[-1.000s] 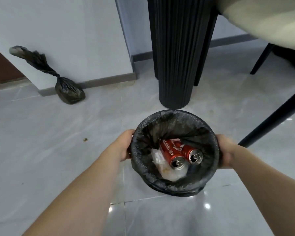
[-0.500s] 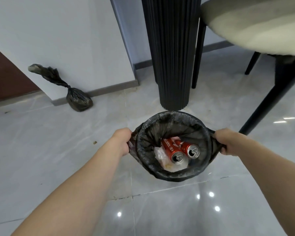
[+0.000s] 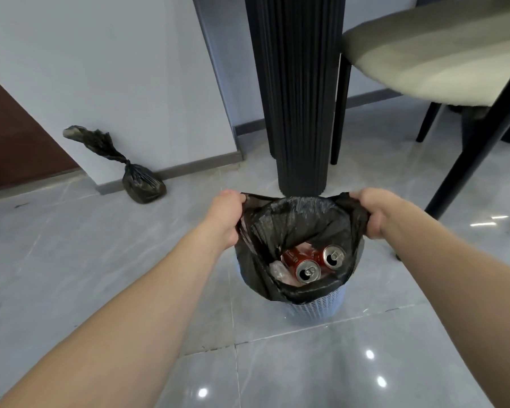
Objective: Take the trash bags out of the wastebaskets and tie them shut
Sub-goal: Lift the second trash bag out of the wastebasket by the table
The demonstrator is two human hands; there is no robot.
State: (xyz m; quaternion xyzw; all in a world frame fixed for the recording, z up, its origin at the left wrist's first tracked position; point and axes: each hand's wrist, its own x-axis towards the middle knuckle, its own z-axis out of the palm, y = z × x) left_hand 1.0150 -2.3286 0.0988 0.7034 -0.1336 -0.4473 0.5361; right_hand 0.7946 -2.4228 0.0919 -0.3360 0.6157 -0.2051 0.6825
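Grey tiled floor [image 3: 71, 275] by a pale wall: a bin liner comes up out of its basket.

At far left a knotted black plastic trash bag [image 3: 139, 184] leans against the skirting, parked out of the way, apparently already tied. The left hand [image 3: 224, 219] has its fingers clenched on the left edge of the open black plastic liner bag [image 3: 292, 231]; the right hand [image 3: 377, 213] grips the opposite edge, so the mouth is stretched wide and the load hangs level. Two red drink cans [image 3: 306, 263] and crumpled wrapping lie inside. The bag's lower part sits in the pale blue slatted plastic wastebasket [image 3: 315, 304], in front of a black fluted column [image 3: 298, 98]. At right stands a cream-seated chair [image 3: 439, 54].
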